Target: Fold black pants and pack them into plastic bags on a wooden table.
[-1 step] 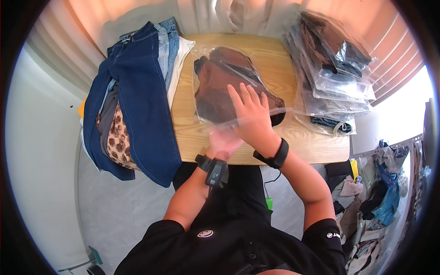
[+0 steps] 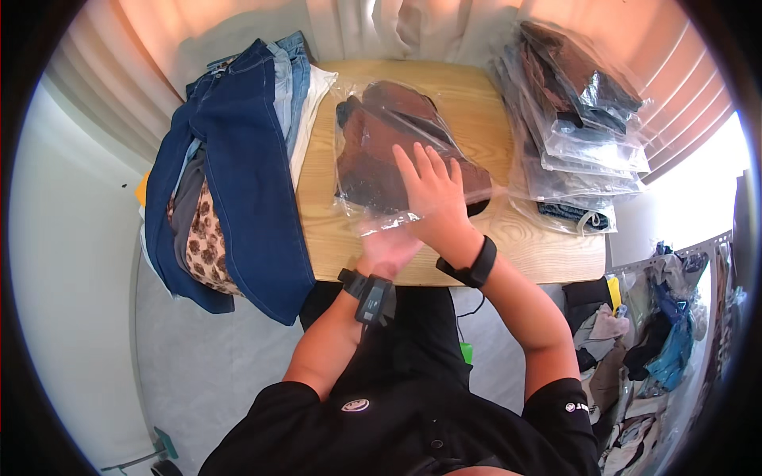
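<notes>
A clear plastic bag point(image 2: 373, 143) lies on the wooden table in front of me, with a folded dark brown garment point(image 2: 397, 99) inside. My right hand point(image 2: 436, 194) rests over the near part of the bag, its fingers stretched out and slightly spread. Just below and to its left is my left hand point(image 2: 389, 244), at the bag's near edge. Plastic and my right hand cover the left fingers, so their grip is hidden. Each wrist wears a dark band.
Several pairs of jeans and other trousers point(image 2: 250, 159) are heaped at the table's left side. On the right stands a stack of bagged garments point(image 2: 579, 151). A rack of clothes point(image 2: 667, 333) is at the lower right. Pale curtains point(image 2: 405, 32) hang behind the wooden table point(image 2: 540, 258).
The bag's near edge has shifted slightly toward me and lies differently around my hands. My right hand has moved a touch to the left.
</notes>
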`<action>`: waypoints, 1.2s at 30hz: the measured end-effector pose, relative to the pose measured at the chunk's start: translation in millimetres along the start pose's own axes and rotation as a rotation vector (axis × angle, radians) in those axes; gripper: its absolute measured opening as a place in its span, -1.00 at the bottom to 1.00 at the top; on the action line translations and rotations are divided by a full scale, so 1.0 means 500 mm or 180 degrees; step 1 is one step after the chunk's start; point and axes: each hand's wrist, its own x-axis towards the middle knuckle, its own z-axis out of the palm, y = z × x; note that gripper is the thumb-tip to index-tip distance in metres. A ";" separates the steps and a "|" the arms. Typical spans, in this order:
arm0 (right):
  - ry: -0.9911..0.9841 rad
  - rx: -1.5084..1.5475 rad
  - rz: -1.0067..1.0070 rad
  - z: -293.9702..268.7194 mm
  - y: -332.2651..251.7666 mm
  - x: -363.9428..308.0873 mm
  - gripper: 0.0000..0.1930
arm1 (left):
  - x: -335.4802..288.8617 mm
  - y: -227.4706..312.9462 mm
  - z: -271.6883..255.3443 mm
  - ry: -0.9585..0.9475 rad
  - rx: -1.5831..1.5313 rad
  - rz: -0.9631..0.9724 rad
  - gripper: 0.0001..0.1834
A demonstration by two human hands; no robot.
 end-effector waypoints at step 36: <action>0.0826 0.8798 0.2798 0.060 -0.001 -0.258 -0.61 | -0.145 -0.005 0.133 -0.1153 0.8202 0.2479 -0.33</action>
